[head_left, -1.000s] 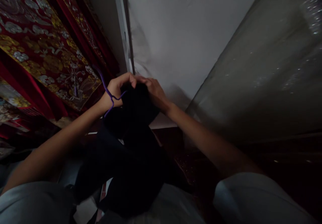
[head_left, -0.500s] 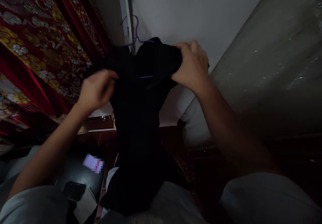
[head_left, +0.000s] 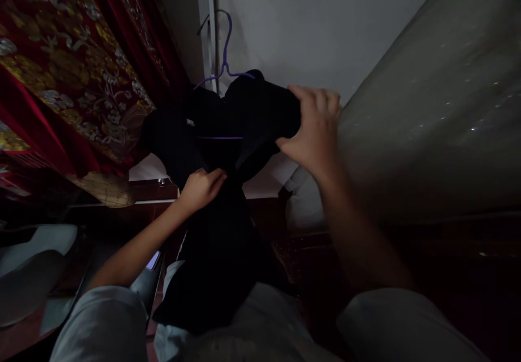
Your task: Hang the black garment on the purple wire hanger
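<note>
A black collared garment (head_left: 220, 232), too dark to make out in detail, hangs on a purple hanger (head_left: 225, 68). The hanger's hook sits at a narrow metal upright by the wall, and its lower bar shows through the open neck. My left hand (head_left: 201, 189) pinches the front edge of the garment just below the neck opening. At the right shoulder, my right hand (head_left: 315, 126) grips the cloth, thumb in front and fingers over the top. The lower part of the garment drapes down toward my lap.
Red embroidered cloth (head_left: 69, 69) with gold and silver patterns hangs at left. A pale wall (head_left: 309, 25) stands behind, and a large plastic-wrapped object (head_left: 423, 118) fills the right. A lit phone (head_left: 153, 260) lies low at left, partly hidden by my arm, near a pale chair (head_left: 36, 264).
My left hand has moved from the left shoulder down and right to the front below the neck. The neck lies wider open, and more of the hanger shows. My right hand stays at the shoulder.
</note>
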